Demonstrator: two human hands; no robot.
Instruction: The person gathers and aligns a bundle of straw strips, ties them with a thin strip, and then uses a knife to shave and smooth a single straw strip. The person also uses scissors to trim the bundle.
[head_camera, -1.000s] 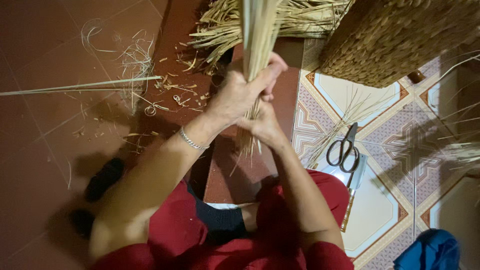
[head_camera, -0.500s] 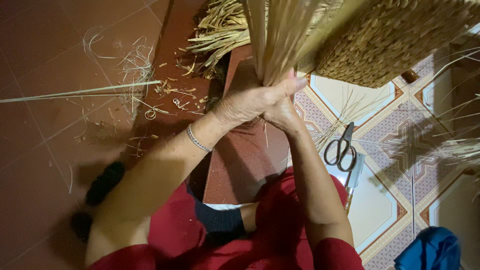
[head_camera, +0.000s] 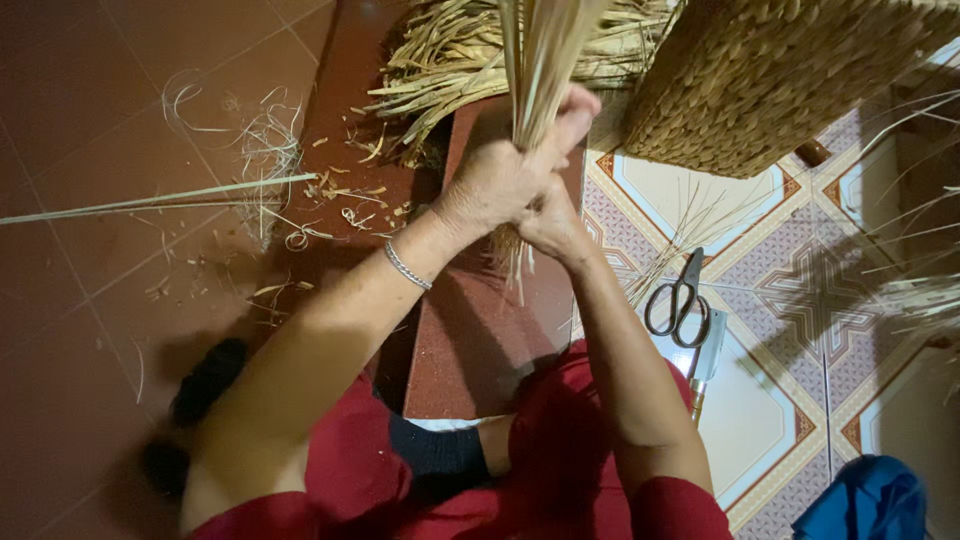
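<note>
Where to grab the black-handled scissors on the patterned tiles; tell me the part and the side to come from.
Take the black-handled scissors by the two handle loops, coming straight down from above. They lie flat on the patterned floor tiles, loops toward the person and blades pointing away, so the loops are the nearer, blunt end; a knife lies close beside.

You are looking at dim, warm light falling from above, casting dark shadows below the arms, edges stretching slightly.

Home weaving spot: tiled floor (head_camera: 760, 420), straw pile (head_camera: 460, 50), woven basket (head_camera: 790, 70), scissors (head_camera: 680, 300).
</note>
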